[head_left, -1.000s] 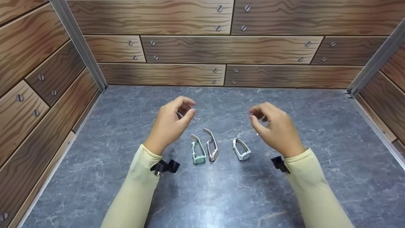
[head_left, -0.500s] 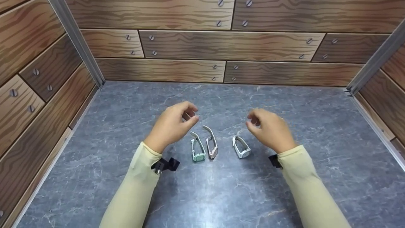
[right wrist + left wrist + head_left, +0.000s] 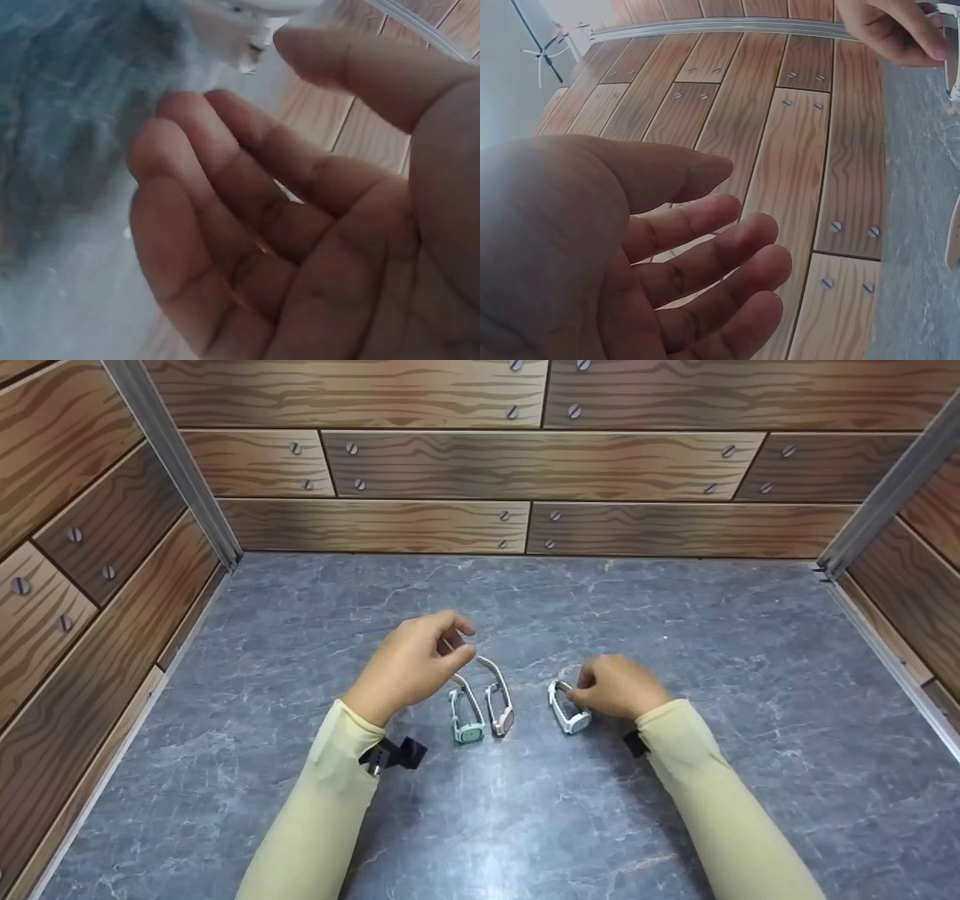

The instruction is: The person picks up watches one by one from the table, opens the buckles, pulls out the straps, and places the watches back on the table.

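Three small strap watches lie on the table in the head view. The green watch (image 3: pixel 470 733) and the pink watch (image 3: pixel 504 721) sit side by side, and the white watch (image 3: pixel 576 724) is to their right. At the white watch's right side is my right hand (image 3: pixel 619 686). In the right wrist view its thumb and fingers stand apart with nothing between them, and a blurred part of the white watch (image 3: pixel 232 30) shows beyond the tips. My left hand (image 3: pixel 409 664) hovers up and left of the green watch, loosely bent and holding nothing.
The grey marbled table (image 3: pixel 712 810) has wood-patterned panels (image 3: pixel 420 465) along its back and sides. Metal corner posts (image 3: pixel 176 472) stand at the back corners. A black wrist device (image 3: pixel 394 751) is strapped to the left sleeve.
My right hand has come down and left to the white watch. My left hand has drifted slightly right and down. The watches keep their places on the table.
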Tool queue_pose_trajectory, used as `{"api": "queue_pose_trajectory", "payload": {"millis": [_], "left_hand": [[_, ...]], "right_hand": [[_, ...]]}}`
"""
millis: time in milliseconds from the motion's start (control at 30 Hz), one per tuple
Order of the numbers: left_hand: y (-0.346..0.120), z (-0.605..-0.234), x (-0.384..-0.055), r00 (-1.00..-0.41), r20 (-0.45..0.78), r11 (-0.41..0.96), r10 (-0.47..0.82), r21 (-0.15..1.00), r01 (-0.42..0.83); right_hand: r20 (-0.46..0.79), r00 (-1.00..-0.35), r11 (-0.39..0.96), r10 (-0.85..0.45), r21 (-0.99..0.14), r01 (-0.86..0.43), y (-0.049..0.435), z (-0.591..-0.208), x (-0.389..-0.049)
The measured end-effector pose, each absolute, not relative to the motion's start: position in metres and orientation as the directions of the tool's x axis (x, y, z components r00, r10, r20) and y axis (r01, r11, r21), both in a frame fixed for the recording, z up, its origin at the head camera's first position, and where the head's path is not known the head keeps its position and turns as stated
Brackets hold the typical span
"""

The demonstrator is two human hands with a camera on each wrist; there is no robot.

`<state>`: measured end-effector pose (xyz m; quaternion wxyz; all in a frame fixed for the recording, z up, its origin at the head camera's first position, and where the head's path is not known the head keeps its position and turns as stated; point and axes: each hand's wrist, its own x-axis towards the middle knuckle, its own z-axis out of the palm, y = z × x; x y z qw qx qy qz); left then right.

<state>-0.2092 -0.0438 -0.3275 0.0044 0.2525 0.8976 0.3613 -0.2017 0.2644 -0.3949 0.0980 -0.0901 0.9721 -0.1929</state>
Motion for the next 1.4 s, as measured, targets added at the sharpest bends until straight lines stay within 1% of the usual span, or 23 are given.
{"api": "queue_pose_trajectory", "payload": {"millis": [100,200,300,367,567,700,867,967,1100,1200,1400], "left_hand": [[-0.045,-0.328,-0.208,-0.874,0.163,0.614,0.458,0.653,0.443],[-0.045,-0.328,-0.208,-0.874,0.133,0.623,0.467,0.652,0.432],[-0.045,-0.329,-0.209,-0.875,0.106,0.633,0.473,0.650,0.421],[-0.046,-0.328,-0.208,-0.876,0.099,0.637,0.473,0.649,0.417],[-0.045,-0.326,-0.207,-0.868,0.099,0.636,0.486,0.641,0.429],[-0.044,-0.324,-0.205,-0.856,0.096,0.634,0.508,0.631,0.447],[-0.042,-0.317,-0.199,-0.840,0.144,0.599,0.524,0.639,0.483],[-0.039,-0.314,-0.193,-0.811,0.176,0.563,0.558,0.638,0.526],[-0.033,-0.310,-0.182,-0.761,0.197,0.528,0.618,0.613,0.588],[-0.027,-0.309,-0.175,-0.739,0.218,0.512,0.637,0.596,0.618],[-0.015,-0.313,-0.167,-0.744,0.255,0.513,0.618,0.586,0.627]], "right_hand": [[-0.186,-0.954,0.894,-0.237,-0.425,-0.139,0.266,-0.398,-0.205],[-0.214,-0.947,0.876,-0.239,-0.468,-0.115,0.265,-0.402,-0.206],[-0.212,-0.946,0.861,-0.246,-0.496,-0.112,0.264,-0.404,-0.207],[-0.170,-0.952,0.854,-0.254,-0.501,-0.138,0.263,-0.404,-0.208],[0.067,-0.965,0.826,-0.254,-0.503,-0.252,0.257,-0.388,-0.204],[0.159,-0.959,0.799,-0.235,-0.530,-0.284,0.250,-0.369,-0.192],[0.321,-0.918,0.769,-0.232,-0.518,-0.376,0.240,-0.347,-0.174],[0.398,-0.887,0.751,-0.235,-0.505,-0.425,0.234,-0.338,-0.164],[0.444,-0.865,0.727,-0.232,-0.512,-0.458,0.228,-0.331,-0.153],[0.457,-0.858,0.702,-0.234,-0.531,-0.474,0.223,-0.329,-0.149],[0.453,-0.860,0.675,-0.236,-0.560,-0.480,0.216,-0.330,-0.149]]}}
